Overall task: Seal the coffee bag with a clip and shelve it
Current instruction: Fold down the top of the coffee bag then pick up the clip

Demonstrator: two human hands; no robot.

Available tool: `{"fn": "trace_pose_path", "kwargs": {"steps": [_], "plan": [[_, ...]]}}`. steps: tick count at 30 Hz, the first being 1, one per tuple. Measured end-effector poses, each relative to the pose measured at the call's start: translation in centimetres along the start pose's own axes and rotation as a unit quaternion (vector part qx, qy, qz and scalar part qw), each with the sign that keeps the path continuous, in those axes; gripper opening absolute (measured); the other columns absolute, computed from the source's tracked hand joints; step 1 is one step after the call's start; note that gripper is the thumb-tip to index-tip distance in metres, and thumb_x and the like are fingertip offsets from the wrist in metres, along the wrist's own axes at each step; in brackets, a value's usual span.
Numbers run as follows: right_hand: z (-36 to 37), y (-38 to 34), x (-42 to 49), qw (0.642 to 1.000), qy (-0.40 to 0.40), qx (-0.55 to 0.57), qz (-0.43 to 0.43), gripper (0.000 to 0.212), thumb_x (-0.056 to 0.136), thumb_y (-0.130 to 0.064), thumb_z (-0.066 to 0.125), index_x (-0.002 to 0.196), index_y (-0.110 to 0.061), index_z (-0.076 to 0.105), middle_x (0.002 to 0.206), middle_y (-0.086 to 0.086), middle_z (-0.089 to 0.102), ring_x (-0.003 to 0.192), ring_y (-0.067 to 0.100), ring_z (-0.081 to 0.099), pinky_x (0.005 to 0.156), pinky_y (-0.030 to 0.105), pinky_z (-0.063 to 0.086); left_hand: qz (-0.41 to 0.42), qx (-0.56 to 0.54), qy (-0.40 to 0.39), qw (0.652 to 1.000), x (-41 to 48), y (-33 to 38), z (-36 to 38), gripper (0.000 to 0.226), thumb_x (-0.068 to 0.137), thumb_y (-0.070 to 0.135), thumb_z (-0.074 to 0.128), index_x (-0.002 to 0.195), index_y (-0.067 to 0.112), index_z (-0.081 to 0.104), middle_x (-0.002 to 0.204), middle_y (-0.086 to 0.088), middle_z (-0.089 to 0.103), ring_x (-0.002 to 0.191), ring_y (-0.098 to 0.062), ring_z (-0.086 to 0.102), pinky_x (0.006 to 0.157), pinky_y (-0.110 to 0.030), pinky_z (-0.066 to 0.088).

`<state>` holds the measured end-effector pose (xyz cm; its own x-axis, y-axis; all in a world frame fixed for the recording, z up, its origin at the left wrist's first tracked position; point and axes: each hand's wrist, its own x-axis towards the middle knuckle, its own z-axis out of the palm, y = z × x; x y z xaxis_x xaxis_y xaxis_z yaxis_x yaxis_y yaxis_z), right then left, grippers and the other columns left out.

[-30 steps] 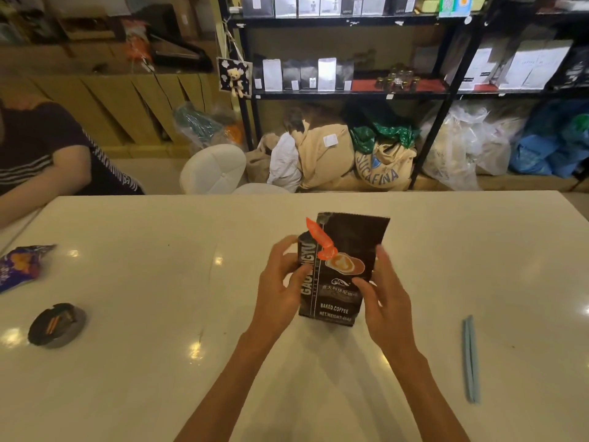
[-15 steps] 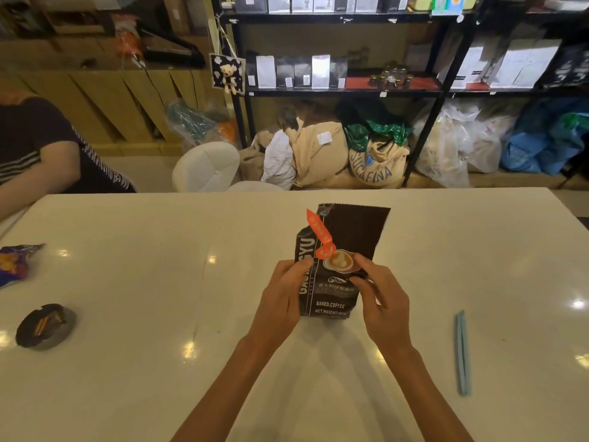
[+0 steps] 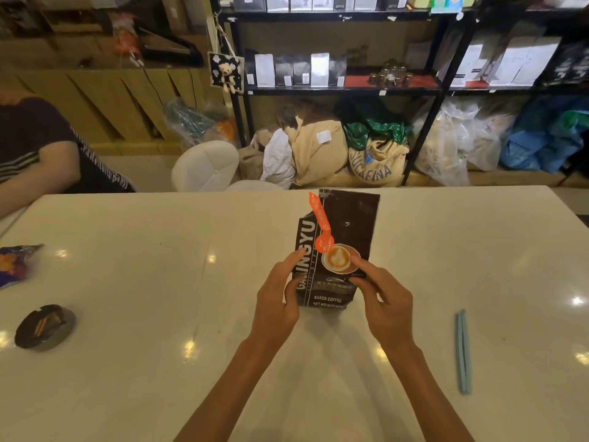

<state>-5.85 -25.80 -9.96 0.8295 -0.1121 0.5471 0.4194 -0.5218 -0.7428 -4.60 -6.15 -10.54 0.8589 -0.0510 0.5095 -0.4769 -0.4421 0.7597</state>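
A dark brown coffee bag [image 3: 345, 231] with white lettering, a latte picture and an orange ribbon sticker stands upright on the white table [image 3: 127, 282]. My left hand [image 3: 277, 301] grips the bag's lower left side, thumb on its front. My right hand [image 3: 385, 304] holds the lower right side, fingertips on the front near the latte picture. The bag's flat top edge stands straight up with nothing clamped on it. A long light-blue clip [image 3: 463, 350] lies flat on the table to the right, apart from both hands.
A black shelf unit [image 3: 334, 90] with bags and boxes stands beyond the table, sacks piled beneath it. A person in a dark shirt [image 3: 35, 148] sits at the table's left. A dark round ashtray [image 3: 44, 327] and a purple snack wrapper [image 3: 14, 263] lie at left.
Both hands have slid lower on the bag and hold its bottom half. The bag stays upright in about the same spot. The clip has not moved.
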Motion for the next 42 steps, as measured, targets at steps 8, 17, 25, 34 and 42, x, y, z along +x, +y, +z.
{"fn": "trace_pose_path", "kwargs": {"steps": [8,17,25,34,42], "plan": [[0.9,1.2,0.3,0.999,-0.025,-0.013,0.043,0.029,0.092,-0.004,0.062,0.116,-0.019,0.070,0.107,-0.003,0.065,0.104,0.006,0.053,0.090,0.015,0.044,-0.025,0.034,-0.006,0.999,1.9,-1.1,-0.1,0.022,0.084,0.002,0.073,0.104,0.012,0.069,0.125,-0.007,0.051,0.122,-0.015,0.046,0.109,-0.017,0.034],[5.6,2.0,4.8,0.954,0.029,0.157,0.255,0.015,0.096,-0.018,0.059,0.108,-0.023,0.066,0.104,-0.005,0.069,0.094,0.011,0.068,0.072,0.024,0.060,-0.271,-0.228,-0.006,0.935,4.8,-1.7,4.0,0.011,0.098,0.020,0.059,0.102,0.026,0.051,0.095,0.002,0.065,0.080,-0.004,0.070,0.066,-0.024,0.060],[8.6,2.4,1.3,0.952,0.034,0.092,0.291,0.038,0.079,-0.069,0.060,0.098,-0.036,0.057,0.086,-0.020,0.071,0.077,0.000,0.070,0.064,0.023,0.059,-0.256,-0.175,0.115,0.944,2.5,-2.1,5.5,0.010,0.097,0.029,0.058,0.107,0.031,0.054,0.090,0.024,0.068,0.081,0.002,0.069,0.065,-0.009,0.053],[5.5,2.2,1.0,0.945,0.003,0.012,0.327,0.046,0.102,-0.047,0.034,0.086,-0.019,0.067,0.076,-0.006,0.070,0.071,0.008,0.068,0.062,0.022,0.053,-0.274,-0.106,0.118,0.949,0.0,-2.9,6.0,0.019,0.104,0.031,0.045,0.092,0.020,0.054,0.079,0.007,0.066,0.068,0.006,0.065,0.054,-0.010,0.050],[-10.1,5.5,-8.2,0.809,0.057,-0.453,0.369,0.037,0.084,-0.019,0.073,0.114,0.001,0.063,0.103,0.026,0.062,0.092,0.043,0.056,0.076,0.048,0.047,-0.235,-0.097,0.082,0.964,0.3,-3.3,6.4,0.014,0.099,0.044,0.049,0.103,0.031,0.048,0.087,0.025,0.066,0.079,0.008,0.066,0.055,-0.006,0.051]]}}
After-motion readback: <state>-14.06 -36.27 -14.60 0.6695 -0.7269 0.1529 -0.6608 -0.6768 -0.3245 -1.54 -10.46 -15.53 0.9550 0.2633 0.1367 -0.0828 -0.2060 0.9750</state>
